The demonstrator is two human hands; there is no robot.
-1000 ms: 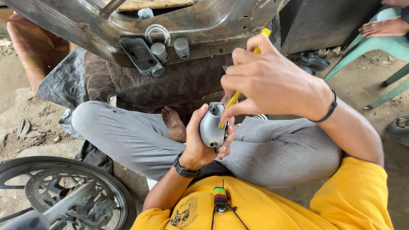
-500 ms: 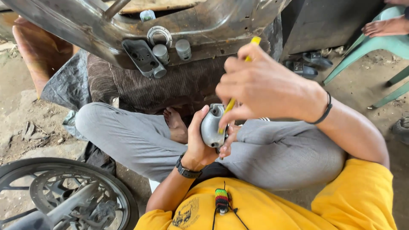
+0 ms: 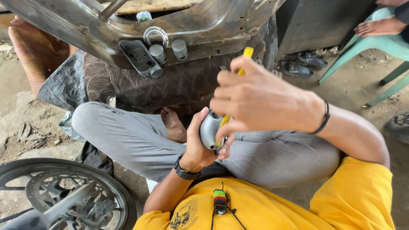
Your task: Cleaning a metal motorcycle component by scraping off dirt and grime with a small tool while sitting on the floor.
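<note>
I sit cross-legged in grey trousers and a yellow shirt. My left hand (image 3: 197, 145) cups a small rounded silver metal part (image 3: 209, 130) over my lap. My right hand (image 3: 260, 100) grips a yellow-handled tool (image 3: 246, 54), whose shaft runs down from my fist and meets the silver part near my left fingers. The tool's tip is hidden behind the part and my fingers. A black watch is on my left wrist and a black band on my right.
A worn metal vehicle frame (image 3: 204, 25) with small cylindrical fittings (image 3: 157, 53) hangs above my knees. A wheel (image 3: 59, 196) lies at the lower left. A green plastic chair (image 3: 375, 47) with another person's hand (image 3: 379, 26) stands upper right, sandals (image 3: 304, 64) beside it.
My right hand and the yellow tool have shifted slightly over the silver part while the left hand keeps holding it. The view has drifted a little.
</note>
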